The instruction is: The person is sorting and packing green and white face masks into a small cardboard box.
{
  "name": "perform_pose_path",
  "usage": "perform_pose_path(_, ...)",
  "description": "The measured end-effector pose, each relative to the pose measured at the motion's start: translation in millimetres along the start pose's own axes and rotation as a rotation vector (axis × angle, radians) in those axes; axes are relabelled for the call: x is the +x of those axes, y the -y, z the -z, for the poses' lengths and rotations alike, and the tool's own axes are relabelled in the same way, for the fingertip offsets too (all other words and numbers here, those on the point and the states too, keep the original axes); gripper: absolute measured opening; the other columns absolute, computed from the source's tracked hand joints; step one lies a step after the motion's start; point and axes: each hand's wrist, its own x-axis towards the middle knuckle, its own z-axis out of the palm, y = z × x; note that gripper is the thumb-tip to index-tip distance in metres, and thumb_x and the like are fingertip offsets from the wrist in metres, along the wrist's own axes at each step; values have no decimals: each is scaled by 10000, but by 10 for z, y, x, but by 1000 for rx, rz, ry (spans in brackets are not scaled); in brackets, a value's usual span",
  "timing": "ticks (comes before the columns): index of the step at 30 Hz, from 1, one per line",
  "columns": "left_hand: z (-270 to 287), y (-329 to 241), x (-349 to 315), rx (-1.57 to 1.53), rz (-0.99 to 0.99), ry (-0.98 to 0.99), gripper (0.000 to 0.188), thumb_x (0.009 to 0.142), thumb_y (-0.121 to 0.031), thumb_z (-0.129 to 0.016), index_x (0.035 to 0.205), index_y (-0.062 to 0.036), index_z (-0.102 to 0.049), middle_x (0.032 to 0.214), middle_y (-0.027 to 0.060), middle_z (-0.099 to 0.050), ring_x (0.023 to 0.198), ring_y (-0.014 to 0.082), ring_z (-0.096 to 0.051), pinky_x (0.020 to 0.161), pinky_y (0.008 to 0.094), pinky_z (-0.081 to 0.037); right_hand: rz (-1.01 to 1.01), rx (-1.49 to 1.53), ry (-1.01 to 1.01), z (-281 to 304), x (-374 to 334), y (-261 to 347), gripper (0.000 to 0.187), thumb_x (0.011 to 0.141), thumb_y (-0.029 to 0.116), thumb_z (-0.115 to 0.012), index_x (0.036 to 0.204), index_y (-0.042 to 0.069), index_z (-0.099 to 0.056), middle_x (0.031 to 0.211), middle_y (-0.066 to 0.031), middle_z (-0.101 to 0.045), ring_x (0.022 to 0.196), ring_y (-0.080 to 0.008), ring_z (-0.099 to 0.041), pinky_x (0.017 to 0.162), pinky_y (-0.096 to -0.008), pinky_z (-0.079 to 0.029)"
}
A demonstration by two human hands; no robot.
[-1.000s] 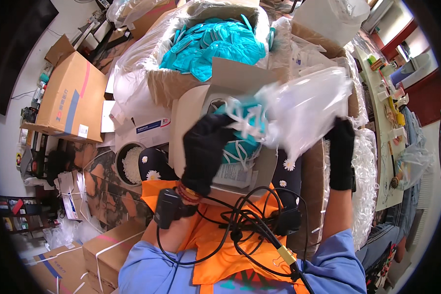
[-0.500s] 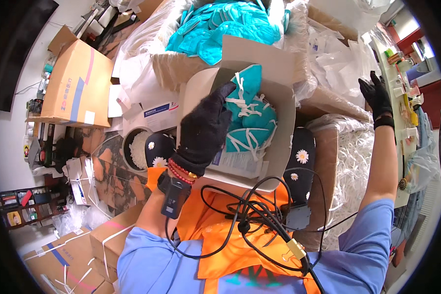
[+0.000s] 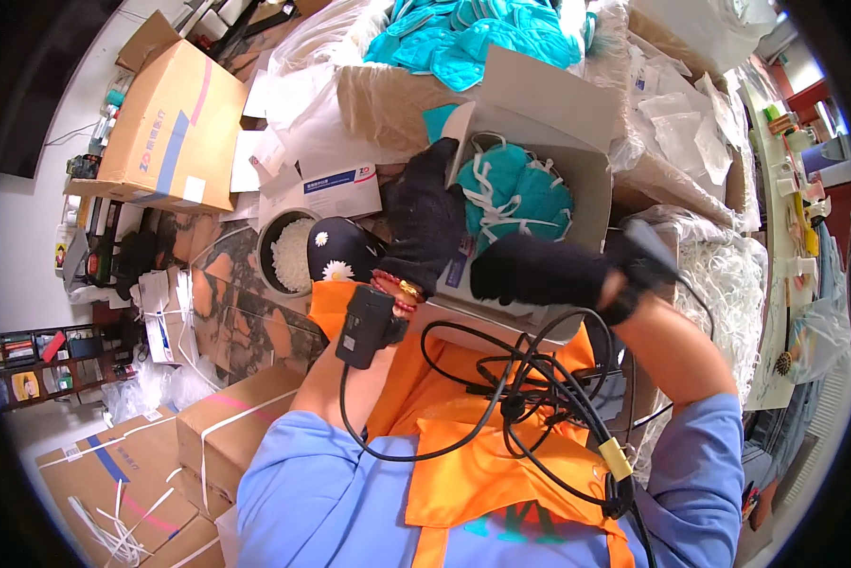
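Observation:
My left hand (image 3: 424, 213), in a black glove, is at the left wall of an open white box (image 3: 539, 99). Part of a teal face mask (image 3: 437, 121) shows at its fingertips, outside the box edge; the fingers look closed on it, though their grip is mostly hidden. Inside the box lies a bundle of teal masks (image 3: 515, 194) with white straps. My right hand (image 3: 539, 270), also black-gloved, reaches leftward across the front of the box, low over the masks. It is dark and smeared, so its fingers cannot be told apart.
A large carton of teal masks (image 3: 473, 43) stands behind the box. White straps (image 3: 709, 293) fill a carton at right. A round container of white bits (image 3: 291, 254) stands at left. Black cables (image 3: 520, 407) loop over my lap. A brown carton (image 3: 175, 123) is far left.
My right hand has swung in from the far right to the front of the box. My left hand has drawn a teal mask out over the box's left side. The view has shifted.

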Motion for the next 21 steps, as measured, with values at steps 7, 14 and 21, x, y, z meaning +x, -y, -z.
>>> perform_pose_path(7, 21, 170, -430, -72, 76, 111, 513, 797, -2, -608, 1296, -57, -503, 1230, 206, -558, 1156, 376, -534, 989, 409, -427, -361, -654, -115, -1066, 468, -251, 220, 896, 69, -503, 1028, 5, -666, 949, -146, -679, 835, -242, -659, 727, -330, -510)
perform_pose_path(14, 112, 131, -433, 58, 15, 17, 502, 794, -11, -615, 1284, -57, -516, 1225, 202, -566, 1141, 373, -543, 982, 410, -432, -480, -642, -263, -1155, 582, -222, 230, 861, 89, -537, 1030, 12, -672, 965, -170, -675, 867, -278, -656, 755, -358, -511)
perform_pose_path(21, 142, 17, -322, 168, -131, -212, 492, 790, -19, -623, 1271, -58, -530, 1219, 198, -574, 1127, 371, -553, 976, 411, -436, -476, -442, -488, -816, 351, -110, 250, 826, 108, -571, 1033, 19, -678, 981, -193, -671, 898, -315, -653, 784, -385, -511)
